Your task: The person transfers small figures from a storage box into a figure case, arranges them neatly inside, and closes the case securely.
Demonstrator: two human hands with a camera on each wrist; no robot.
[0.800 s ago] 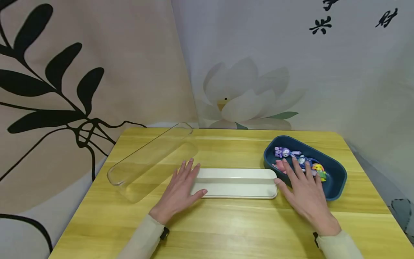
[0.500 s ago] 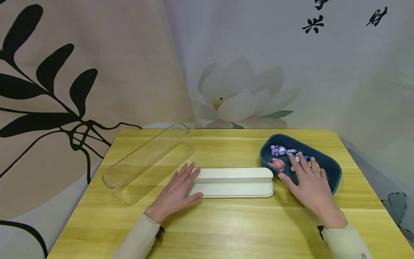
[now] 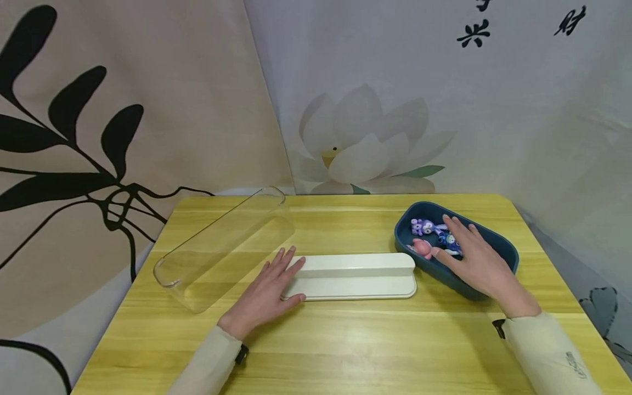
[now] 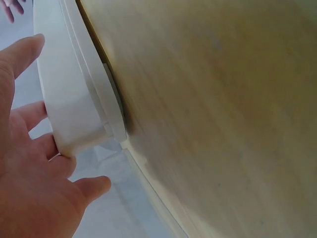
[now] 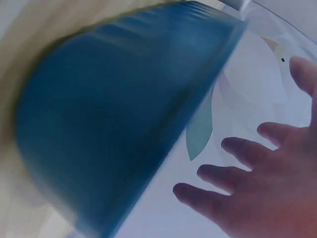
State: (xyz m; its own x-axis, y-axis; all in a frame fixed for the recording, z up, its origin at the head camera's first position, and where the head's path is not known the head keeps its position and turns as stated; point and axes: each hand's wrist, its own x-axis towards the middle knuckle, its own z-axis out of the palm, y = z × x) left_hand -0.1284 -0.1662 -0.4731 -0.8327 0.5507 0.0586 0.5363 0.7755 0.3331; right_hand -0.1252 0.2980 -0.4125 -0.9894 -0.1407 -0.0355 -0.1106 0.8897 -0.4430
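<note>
A long white stepped base (image 3: 355,277) lies on the wooden table. My left hand (image 3: 264,299) rests at its left end with fingers spread; the left wrist view shows the fingers (image 4: 44,144) against that end. My right hand (image 3: 481,263) hovers over the dark blue bin (image 3: 506,252), fingers apart and holding nothing. Inside the bin are a purple figurine (image 3: 425,227), a pink figurine (image 3: 422,247) and a blue figurine (image 3: 450,242). The hand hides the bin's right part. In the right wrist view the bin's outer wall (image 5: 104,109) is blurred beside the fingers (image 5: 233,178).
A clear, long transparent cover (image 3: 222,247) lies slanted on the table (image 3: 345,345) at the left, near the left fingertips. Behind the table hang printed cloths (image 3: 370,137) with a lotus and leaves.
My right hand has moved back and right over the bin, uncovering the pink and blue figurines. The left hand stays at the base's end. The head view has shifted slightly.
</note>
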